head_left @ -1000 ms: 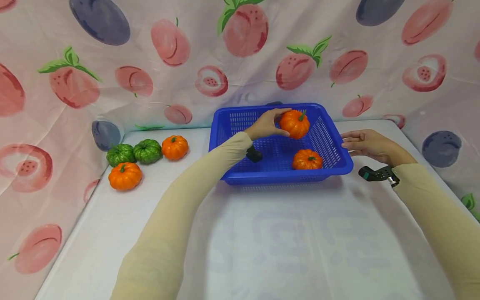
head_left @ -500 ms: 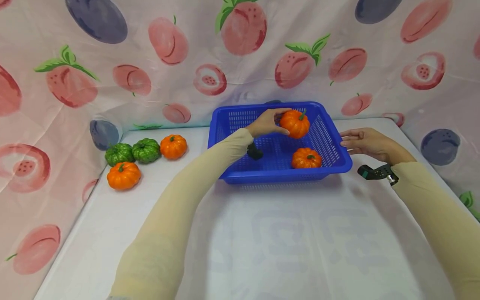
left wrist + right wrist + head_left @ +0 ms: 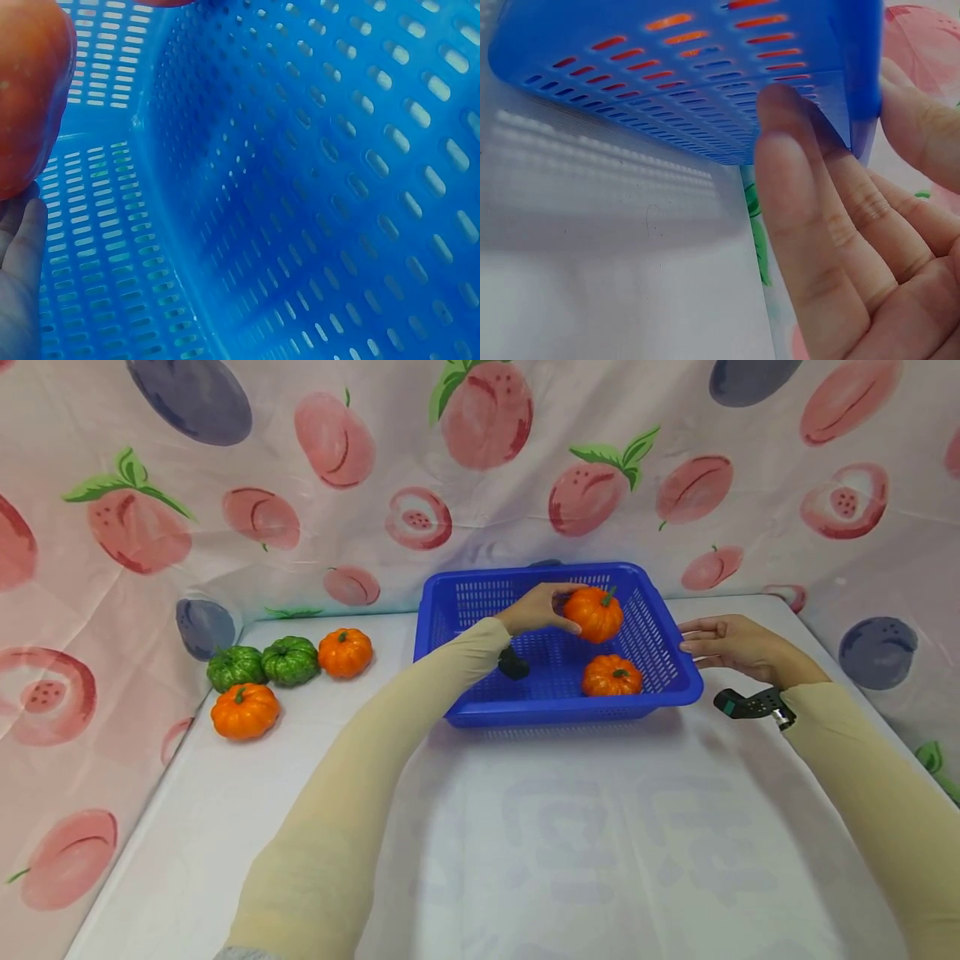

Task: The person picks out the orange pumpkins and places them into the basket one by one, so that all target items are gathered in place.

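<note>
My left hand grips a small orange pumpkin from its left side, inside the blue plastic basket. Its stem points up and right. In the left wrist view the pumpkin shows at the left edge, with part of the hand below it. Another orange pumpkin lies in the basket's near right corner. At the basket's right side, my right hand holds the rim. In the right wrist view its thumb is on one side of the rim, its fingers on the other.
On the left of the white table sit two green pumpkins and two orange ones, one orange pumpkin nearer me, the other nearer the basket. A fruit-patterned curtain rises behind the table.
My left hand and the pumpkin it grips have sunk slightly and shifted a little right in the basket. The right hand stays at the rim. The head view has shifted a little.
</note>
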Demonstrator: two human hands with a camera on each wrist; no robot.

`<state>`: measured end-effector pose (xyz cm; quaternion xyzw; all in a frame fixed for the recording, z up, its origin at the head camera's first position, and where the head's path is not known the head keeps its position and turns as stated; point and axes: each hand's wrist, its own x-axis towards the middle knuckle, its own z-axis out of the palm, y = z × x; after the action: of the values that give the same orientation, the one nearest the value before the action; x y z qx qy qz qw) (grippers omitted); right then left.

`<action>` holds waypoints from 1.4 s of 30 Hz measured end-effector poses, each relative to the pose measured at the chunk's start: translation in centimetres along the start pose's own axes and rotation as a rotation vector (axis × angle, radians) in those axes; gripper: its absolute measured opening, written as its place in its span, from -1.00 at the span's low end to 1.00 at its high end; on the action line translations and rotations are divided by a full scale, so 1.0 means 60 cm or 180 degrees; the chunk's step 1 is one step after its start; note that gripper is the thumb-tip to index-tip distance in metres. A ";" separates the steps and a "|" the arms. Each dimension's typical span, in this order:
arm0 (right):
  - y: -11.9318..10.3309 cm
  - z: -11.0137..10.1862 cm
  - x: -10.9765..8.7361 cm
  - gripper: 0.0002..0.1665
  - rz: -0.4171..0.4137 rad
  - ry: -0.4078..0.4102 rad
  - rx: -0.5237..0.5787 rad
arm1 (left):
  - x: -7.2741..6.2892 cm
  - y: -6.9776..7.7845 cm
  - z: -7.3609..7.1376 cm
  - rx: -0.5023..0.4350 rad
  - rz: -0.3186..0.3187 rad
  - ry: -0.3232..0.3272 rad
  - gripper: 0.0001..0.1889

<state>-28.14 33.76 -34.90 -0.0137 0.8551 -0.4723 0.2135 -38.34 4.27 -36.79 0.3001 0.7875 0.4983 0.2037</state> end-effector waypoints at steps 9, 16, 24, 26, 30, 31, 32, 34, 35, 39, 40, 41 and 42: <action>-0.003 0.000 -0.002 -0.16 -0.0023 -0.0044 0.0069 | -0.020 0.029 -0.002 -0.0033 -0.0202 -0.0159 -0.24; -0.005 -0.001 -0.005 -0.15 -0.0027 -0.0035 0.0044 | -0.027 0.037 0.001 0.0018 -0.0252 -0.0160 -0.25; -0.003 -0.003 -0.004 -0.16 -0.0019 -0.0051 0.0072 | -0.005 0.010 0.004 0.0087 -0.0195 -0.0167 -0.23; -0.003 -0.002 -0.003 -0.16 -0.0005 -0.0047 0.0063 | 0.003 -0.001 0.004 0.0107 -0.0164 -0.0149 -0.23; -0.004 -0.001 -0.002 -0.14 -0.0001 -0.0035 0.0027 | 0.012 -0.014 0.006 0.0175 -0.0114 -0.0129 -0.23; -0.004 -0.001 -0.001 -0.14 0.0000 -0.0030 0.0022 | 0.013 -0.015 0.006 0.0186 -0.0118 -0.0127 -0.23; -0.005 -0.001 -0.002 -0.14 0.0004 -0.0025 0.0022 | 0.013 -0.015 0.006 0.0189 -0.0122 -0.0127 -0.23; -0.005 -0.001 -0.002 -0.14 0.0007 -0.0021 0.0020 | 0.014 -0.016 0.007 0.0208 -0.0143 -0.0122 -0.23; -0.005 0.000 -0.002 -0.14 0.0008 -0.0020 0.0020 | 0.014 -0.017 0.007 0.0226 -0.0157 -0.0118 -0.23; -0.004 0.000 -0.002 -0.15 0.0009 -0.0005 -0.0005 | 0.017 -0.022 0.009 0.0350 -0.0167 -0.0121 -0.24; -0.004 0.000 -0.002 -0.15 0.0008 0.0001 -0.0010 | 0.018 -0.024 0.009 0.0378 -0.0160 -0.0132 -0.25; -0.004 0.000 -0.002 -0.15 0.0007 0.0006 -0.0015 | 0.018 -0.025 0.009 0.0399 -0.0153 -0.0139 -0.25; -0.004 0.000 -0.002 -0.15 0.0007 0.0012 -0.0020 | 0.019 -0.026 0.009 0.0414 -0.0141 -0.0148 -0.25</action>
<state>-28.10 33.64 -34.67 -0.0125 0.8570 -0.4694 0.2124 -39.29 4.89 -38.47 0.3067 0.8197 0.4344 0.2130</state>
